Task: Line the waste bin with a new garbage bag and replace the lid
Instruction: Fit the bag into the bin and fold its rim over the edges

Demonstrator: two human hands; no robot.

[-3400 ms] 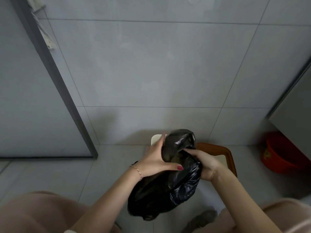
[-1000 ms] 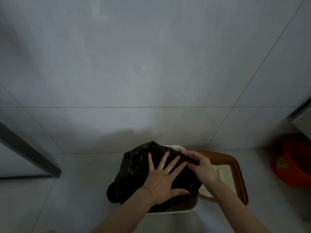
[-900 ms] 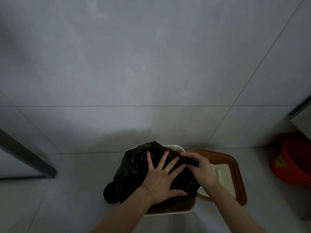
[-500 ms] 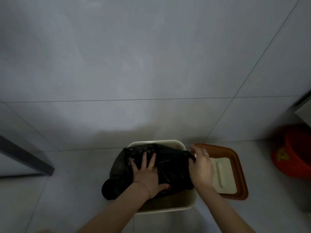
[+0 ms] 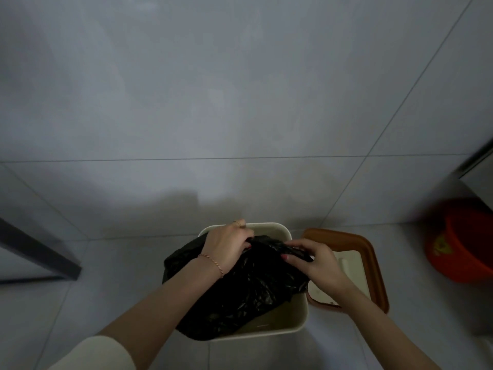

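- A dark door frame point(image 5: 40, 252) meets the grey tiled floor point(image 5: 106, 276) at far left.
- The left hand point(image 5: 226, 245), ring and bracelet showing, grips the black garbage bag point(image 5: 240, 289) at the far rim of the cream waste bin point(image 5: 298, 316).
- The bag lies bunched across the bin's mouth, spilling over its left side.
- The right hand point(image 5: 314, 263) pinches the bag's right edge.
- The brown-rimmed lid point(image 5: 370, 263) lies on the floor just beside the bin.
- An orange bucket point(image 5: 464, 241) stands well apart at right.

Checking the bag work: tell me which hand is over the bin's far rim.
The left hand, the one with the bracelet and ring, grips the black bag at the bin far rim; the right hand pinches it nearer the lid.
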